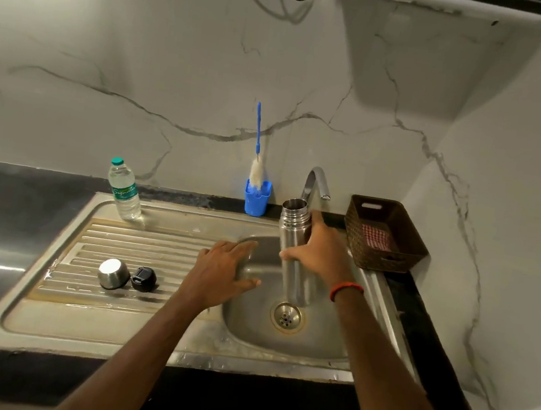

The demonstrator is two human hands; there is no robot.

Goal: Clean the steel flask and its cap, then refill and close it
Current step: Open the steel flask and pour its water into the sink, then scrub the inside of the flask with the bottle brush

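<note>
the right hand [319,249] grips the tall open steel flask [295,241] mid-body, likely wet and slippery; the left hand [221,270] hovers open.

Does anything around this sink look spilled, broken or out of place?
Nothing spilled or broken. The round steel cap and black stopper lie tilted on the ridged drainboard, off the open steel flask in the right hand; brownish stains edge the drainboard.

A thin orange-red thread band [347,290] goes around the wrist behind the right hand [321,249]; both forearms [152,343] are bare.
</note>
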